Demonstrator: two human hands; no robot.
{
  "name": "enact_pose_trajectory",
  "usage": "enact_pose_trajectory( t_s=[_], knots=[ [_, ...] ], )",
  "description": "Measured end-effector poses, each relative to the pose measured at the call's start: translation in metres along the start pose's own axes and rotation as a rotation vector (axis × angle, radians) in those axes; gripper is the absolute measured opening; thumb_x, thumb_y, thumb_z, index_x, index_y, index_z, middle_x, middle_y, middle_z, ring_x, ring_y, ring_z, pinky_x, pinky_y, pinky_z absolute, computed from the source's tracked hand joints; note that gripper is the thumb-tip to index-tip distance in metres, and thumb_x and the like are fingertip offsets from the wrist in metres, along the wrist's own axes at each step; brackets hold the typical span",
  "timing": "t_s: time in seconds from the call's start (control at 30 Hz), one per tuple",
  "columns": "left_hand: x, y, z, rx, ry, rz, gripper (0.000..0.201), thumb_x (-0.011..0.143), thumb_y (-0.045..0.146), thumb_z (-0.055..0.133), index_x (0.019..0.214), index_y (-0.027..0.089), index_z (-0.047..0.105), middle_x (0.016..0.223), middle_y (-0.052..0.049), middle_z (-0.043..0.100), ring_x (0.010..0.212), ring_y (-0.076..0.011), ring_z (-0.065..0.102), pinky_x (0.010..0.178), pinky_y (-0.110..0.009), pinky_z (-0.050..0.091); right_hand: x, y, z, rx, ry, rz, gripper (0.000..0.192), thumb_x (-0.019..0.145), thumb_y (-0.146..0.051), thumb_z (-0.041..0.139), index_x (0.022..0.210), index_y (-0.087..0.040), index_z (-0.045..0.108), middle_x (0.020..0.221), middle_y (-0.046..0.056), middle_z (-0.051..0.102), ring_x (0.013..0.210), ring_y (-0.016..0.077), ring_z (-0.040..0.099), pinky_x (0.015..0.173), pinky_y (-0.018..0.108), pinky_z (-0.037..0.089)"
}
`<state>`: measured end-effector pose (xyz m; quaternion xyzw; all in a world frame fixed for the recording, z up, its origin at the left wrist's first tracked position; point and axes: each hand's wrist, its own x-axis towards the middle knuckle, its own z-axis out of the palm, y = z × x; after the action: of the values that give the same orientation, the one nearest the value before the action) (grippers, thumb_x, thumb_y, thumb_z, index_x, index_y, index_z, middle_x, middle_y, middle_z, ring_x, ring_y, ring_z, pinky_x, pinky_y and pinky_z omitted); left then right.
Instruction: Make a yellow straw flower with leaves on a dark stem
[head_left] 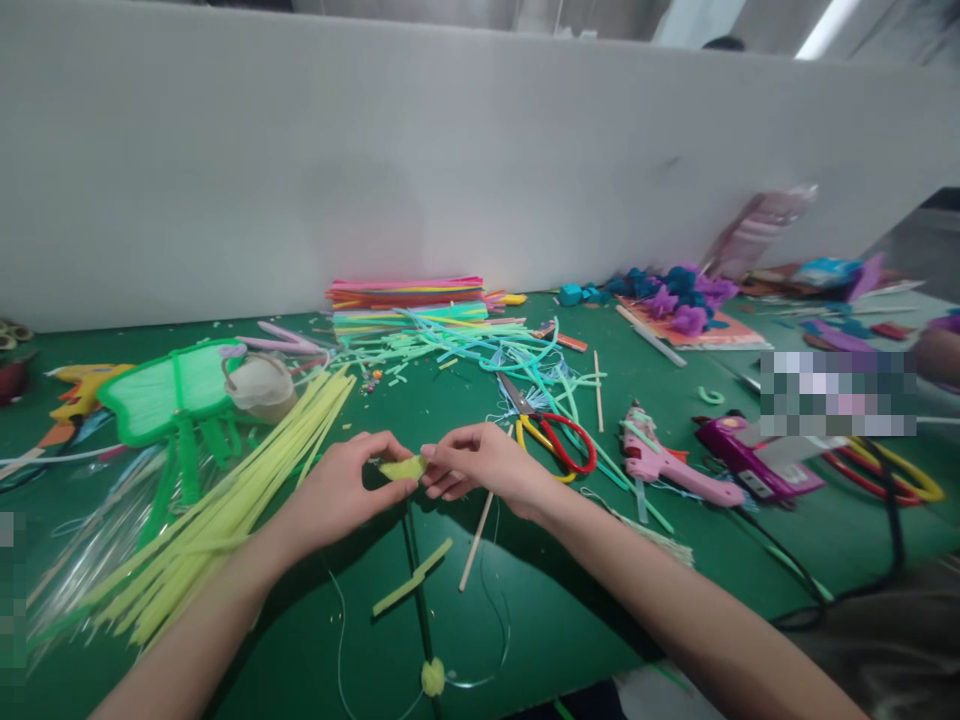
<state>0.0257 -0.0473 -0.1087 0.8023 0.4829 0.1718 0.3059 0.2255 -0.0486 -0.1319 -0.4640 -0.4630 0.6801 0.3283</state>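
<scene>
A small fuzzy yellow pipe-cleaner piece (403, 468) is pinched between my left hand (349, 480) and my right hand (484, 462). My left thumb and forefinger grip its left part and lower edge, while my right fingertips close on its right end. Below my hands lie short yellow strips (412, 578), a thin wooden stick (475, 548) and a loop of thin clear thread. A fuzzy yellow ball (433, 678) sits near the front edge. Left of my hands spreads a bundle of long yellow pipe cleaners (232, 515), partly behind my left forearm.
Red-and-yellow scissors (574, 445) lie beyond my right hand, beside a pink glue gun (667, 468) and a purple one (761, 465). Coloured pipe cleaners (409, 300) are stacked by the grey partition (450, 160). At left are a green pipe-cleaner shape (180, 390) and a yellow glue gun (82, 390).
</scene>
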Motion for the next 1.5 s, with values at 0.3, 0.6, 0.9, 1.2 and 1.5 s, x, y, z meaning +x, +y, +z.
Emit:
enact_pose_trajectory(
  t_s=[0.3,0.6,0.9,1.2,1.5],
  knots=[
    [0.000,0.000,-0.001,-0.007,0.002,-0.003,0.028,0.078,0.047,0.061,0.094,0.024,0.067,0.099,-0.003,0.071,0.095,-0.0247,0.062,0.087,-0.038,0.047,-0.001,0.001,0.003,-0.079,0.049,-0.089,0.038,0.063,-0.046,0.080,0.072,-0.013,0.065,0.065,0.004,0.070,0.062,0.0141,0.069,0.057,0.022,0.055],
    [0.001,-0.001,0.001,-0.018,-0.004,-0.016,0.027,0.078,0.047,0.063,0.093,0.024,0.066,0.100,-0.002,0.071,0.096,-0.0246,0.063,0.088,-0.038,0.047,-0.001,-0.001,-0.002,-0.135,-0.009,-0.016,0.050,0.077,-0.061,0.062,0.078,-0.012,0.068,0.081,0.010,0.073,0.069,0.0154,0.071,0.061,0.023,0.056],
    [-0.018,-0.022,-0.042,-0.019,-0.291,-0.092,0.062,0.077,0.047,0.066,0.134,0.033,0.045,0.116,-0.005,0.067,0.106,-0.0256,0.062,0.088,-0.036,0.049,-0.002,-0.002,-0.008,-0.058,-0.029,-0.067,0.032,0.072,-0.042,0.074,0.076,-0.012,0.066,0.073,0.008,0.073,0.068,0.0138,0.070,0.064,0.023,0.056],
    [-0.037,-0.047,-0.092,0.072,-0.360,-0.188,0.032,0.083,0.046,0.059,0.074,0.019,0.073,0.076,0.000,0.062,0.073,-0.0173,0.055,0.065,-0.022,0.039,0.005,0.002,-0.018,-0.039,0.036,-0.011,0.023,0.078,-0.033,0.071,0.073,-0.012,0.063,0.071,0.007,0.072,0.066,0.0153,0.071,0.060,0.023,0.058],
    [-0.028,-0.014,-0.061,-0.259,-0.135,-0.055,0.023,0.085,0.044,0.059,0.080,0.021,0.063,0.068,0.004,0.054,0.062,-0.0119,0.049,0.057,-0.021,0.036,0.005,0.004,-0.017,-0.044,0.005,0.019,0.018,0.085,-0.027,0.063,0.075,-0.012,0.061,0.073,0.007,0.070,0.063,0.0154,0.071,0.055,0.022,0.057]
  ],
)
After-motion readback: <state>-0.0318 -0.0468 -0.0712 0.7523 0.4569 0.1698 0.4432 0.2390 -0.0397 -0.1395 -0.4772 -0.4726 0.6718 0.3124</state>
